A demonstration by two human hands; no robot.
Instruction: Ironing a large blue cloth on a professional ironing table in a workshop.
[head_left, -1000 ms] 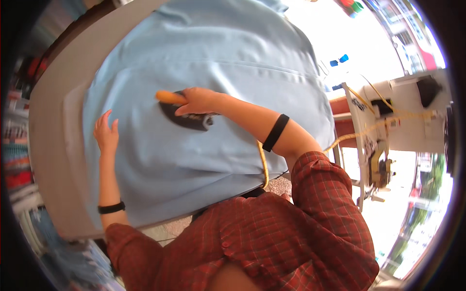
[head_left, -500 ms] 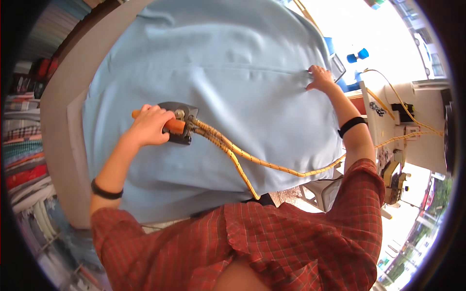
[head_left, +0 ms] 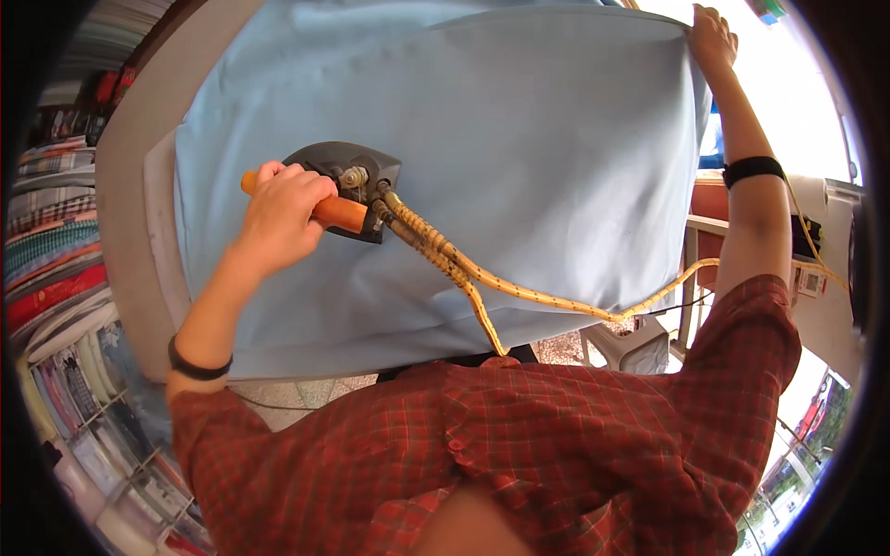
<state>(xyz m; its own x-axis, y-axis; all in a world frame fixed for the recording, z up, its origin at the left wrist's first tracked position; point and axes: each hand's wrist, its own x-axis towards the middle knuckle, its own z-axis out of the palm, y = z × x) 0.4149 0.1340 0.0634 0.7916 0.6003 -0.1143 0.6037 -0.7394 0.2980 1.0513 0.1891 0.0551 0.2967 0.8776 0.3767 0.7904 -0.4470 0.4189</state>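
My left hand [head_left: 286, 215] is wrapped round the orange handle of a dark steam iron [head_left: 336, 161]. The iron is over the left part of a large light blue cloth [head_left: 519, 139]. Two yellow braided hoses [head_left: 556, 306] come off the iron; one runs to the right, the other drops toward the near edge. At the far right my right hand [head_left: 713, 39] grips the upper corner of the cloth, its fingers closed on the edge. The cloth between the two hands is stretched fairly smooth, with a fold line along its far side.
The pale board edge [head_left: 139, 204] shows left of the cloth. Stacks of folded fabrics [head_left: 56, 250] fill shelving along the left. A grey plastic stool [head_left: 630, 347] stands near the right front, and a white surface [head_left: 820, 306] lies beyond my right arm.
My right hand has gone from lying on the cloth to its far right corner, lifting and pulling the edge outward. Wrinkles have smoothed out. The iron has shifted slightly farther away.
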